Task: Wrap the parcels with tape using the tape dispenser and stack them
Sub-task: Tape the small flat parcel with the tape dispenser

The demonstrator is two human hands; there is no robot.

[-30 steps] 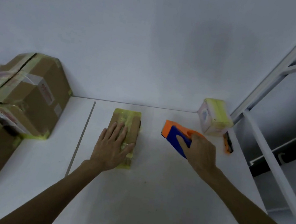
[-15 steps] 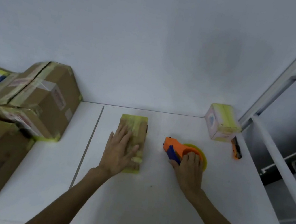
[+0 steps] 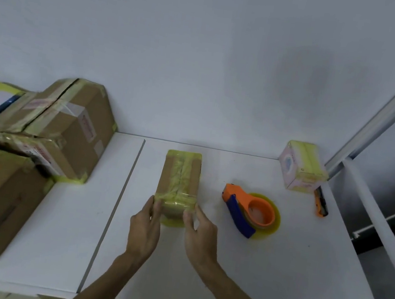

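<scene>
L hand (image 3: pixel 145 228) & R hand (image 3: pixel 200 234) both pinch near end of parcel (image 3: pixel 179 175), mid worktop (image 3: pixel 224 268); tape dispenser (image 3: pixel 246 209) untouched, nearer right edge.

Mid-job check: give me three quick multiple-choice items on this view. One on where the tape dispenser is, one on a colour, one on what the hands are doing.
1. Where is the tape dispenser?
A. On the table, right of the small parcel
B. On top of that parcel
C. On the floor

2. What colour is the tape on the small parcel?
A. Red
B. Yellow-green
C. Black

3. What are the left hand and right hand doing?
A. Both hold the parcel's near end
B. One lifts the dispenser
C. Both hang off the table

Answers:
1 A: it lies free on the white surface, in no hand.
2 B: yellowish bands cover the parcel's top and ends.
3 A: fingers and thumbs grip the two near corners.
</scene>
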